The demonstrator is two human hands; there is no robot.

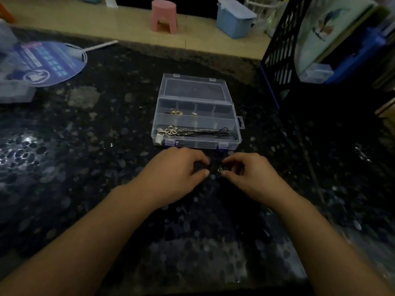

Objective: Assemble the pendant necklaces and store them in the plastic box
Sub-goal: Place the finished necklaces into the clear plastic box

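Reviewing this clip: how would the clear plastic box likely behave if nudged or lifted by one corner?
The plastic box looks thin-walled and holds only a few small pieces, so it is probably light and would slide easily on the glossy stone counter. Its lid lies open, so lifting one corner would likely let it flop and shift the pendants and cords.

The clear plastic box (195, 120) lay open on the dark counter, its lid (192, 88) folded back flat behind it. The rear row was divided into small compartments; two held small gold pieces (177, 112). The long front compartment held silver pendants (170, 131) at its left and black cords (226, 133) running to the right. A small gold pendant (220, 168) sat pinched at the right hand's (250, 176) fingertips, just before the box.
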